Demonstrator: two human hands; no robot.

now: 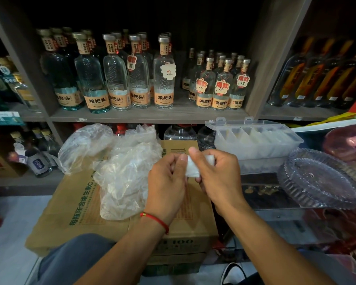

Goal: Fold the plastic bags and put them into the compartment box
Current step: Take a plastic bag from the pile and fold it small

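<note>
Both hands held one folded plastic bag point(191, 166) above the cardboard box point(74, 204). The left hand point(167, 182) pinched its left end with curled fingers; the right hand point(216, 173) gripped the right end. Loose plastic bags point(123, 171) lay on the box, the compartment box point(255, 140) open just beyond.

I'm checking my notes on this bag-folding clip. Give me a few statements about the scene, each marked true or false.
1. Both hands hold a folded bag. True: left hand and right hand pinch it.
2. The compartment box has its lid shut. False: the lid is open.
3. Loose bags lie on a carton. True.
4. The box sits left of the hands. False: it is to their right.
5. A red string is on the right wrist. False: it is on the left wrist.
</note>
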